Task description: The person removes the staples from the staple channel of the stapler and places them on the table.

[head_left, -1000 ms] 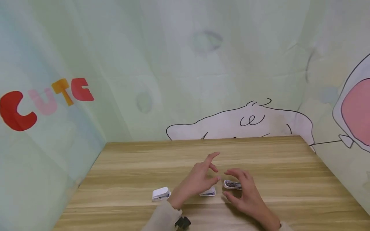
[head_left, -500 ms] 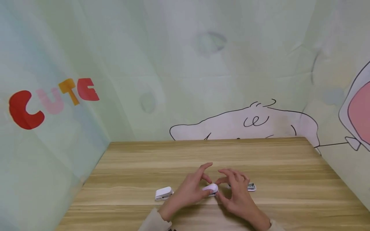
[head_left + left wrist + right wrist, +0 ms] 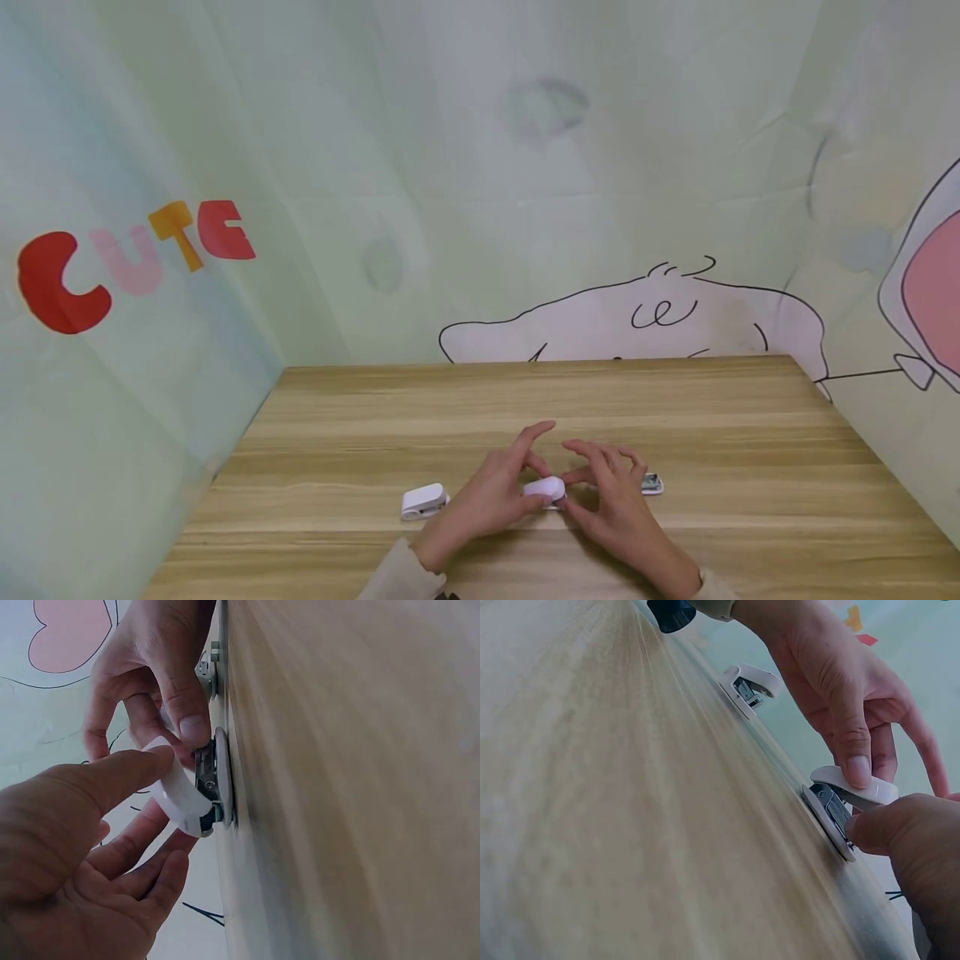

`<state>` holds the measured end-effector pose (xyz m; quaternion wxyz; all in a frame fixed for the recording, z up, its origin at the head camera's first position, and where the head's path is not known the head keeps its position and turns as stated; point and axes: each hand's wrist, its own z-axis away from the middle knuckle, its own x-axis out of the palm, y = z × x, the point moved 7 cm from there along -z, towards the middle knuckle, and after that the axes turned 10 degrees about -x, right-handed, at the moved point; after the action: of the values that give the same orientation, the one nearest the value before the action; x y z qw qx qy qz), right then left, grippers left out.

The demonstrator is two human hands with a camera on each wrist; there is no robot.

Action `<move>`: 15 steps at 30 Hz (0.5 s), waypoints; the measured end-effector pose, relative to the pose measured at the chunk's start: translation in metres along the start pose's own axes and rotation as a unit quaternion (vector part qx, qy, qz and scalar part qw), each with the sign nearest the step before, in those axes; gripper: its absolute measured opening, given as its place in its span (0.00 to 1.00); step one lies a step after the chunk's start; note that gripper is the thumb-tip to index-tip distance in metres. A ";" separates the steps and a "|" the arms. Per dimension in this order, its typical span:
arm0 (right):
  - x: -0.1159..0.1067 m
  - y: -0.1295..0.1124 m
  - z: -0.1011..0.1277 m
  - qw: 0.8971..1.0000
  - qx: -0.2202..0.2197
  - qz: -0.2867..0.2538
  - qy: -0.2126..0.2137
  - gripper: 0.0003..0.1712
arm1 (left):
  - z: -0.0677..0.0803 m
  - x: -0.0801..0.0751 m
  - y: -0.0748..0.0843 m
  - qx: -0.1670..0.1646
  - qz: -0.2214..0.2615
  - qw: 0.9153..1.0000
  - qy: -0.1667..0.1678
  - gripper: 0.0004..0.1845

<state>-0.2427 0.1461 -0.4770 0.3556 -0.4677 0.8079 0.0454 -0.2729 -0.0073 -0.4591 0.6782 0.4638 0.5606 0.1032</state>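
Observation:
A small white stapler [image 3: 542, 487] sits on the table between both hands, its top cover raised over the dark metal staple rail [image 3: 206, 772] in the left wrist view. My left hand [image 3: 491, 496] pinches the cover, with the thumb on its near side. From the right, my right hand [image 3: 618, 508] grips the stapler's front end; its thumb and index finger are at the metal rail, as the right wrist view also shows. A second white stapler [image 3: 424, 502] rests left of the left wrist. Behind the right hand, partly hidden, lies a third stapler [image 3: 652, 484].
The wooden table [image 3: 360, 425] carries the staplers near its front. A printed fabric backdrop [image 3: 450, 167] rises behind and beside it. A dark object [image 3: 671, 613] shows by the left cuff in the right wrist view.
My right hand has left the right stapler and come left onto the middle one. My left hand has settled with its fingers on the middle stapler's cover. Little differs over the last half second.

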 end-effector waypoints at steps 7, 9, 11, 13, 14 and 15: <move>-0.001 -0.002 -0.001 1.000 0.005 -0.008 -0.001 0.47 | 0.002 -0.014 0.003 -0.010 -0.010 1.000 -0.011 0.54; -0.002 -0.003 -0.002 1.000 0.002 -0.010 0.001 0.46 | 0.003 -0.019 0.003 -0.009 -0.010 1.000 -0.018 0.55; -0.002 -0.004 -0.003 1.000 0.000 -0.013 0.002 0.46 | 0.004 -0.024 0.002 -0.008 -0.011 1.000 -0.026 0.57; -0.002 -0.004 -0.003 1.000 0.001 -0.015 0.002 0.46 | 0.004 -0.028 0.000 -0.009 -0.019 0.999 -0.034 0.59; -0.002 -0.003 -0.003 1.000 0.003 -0.014 0.001 0.46 | 0.005 -0.031 -0.001 -0.011 -0.023 0.999 -0.037 0.60; -0.002 -0.003 -0.002 1.000 0.005 -0.014 -0.001 0.46 | 0.005 -0.033 -0.002 -0.012 -0.032 0.999 -0.039 0.60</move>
<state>-0.2409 0.1452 -0.4732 0.3590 -0.4770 0.8014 0.0367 -0.2814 -0.0330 -0.4391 0.7081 0.4412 0.5468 0.0704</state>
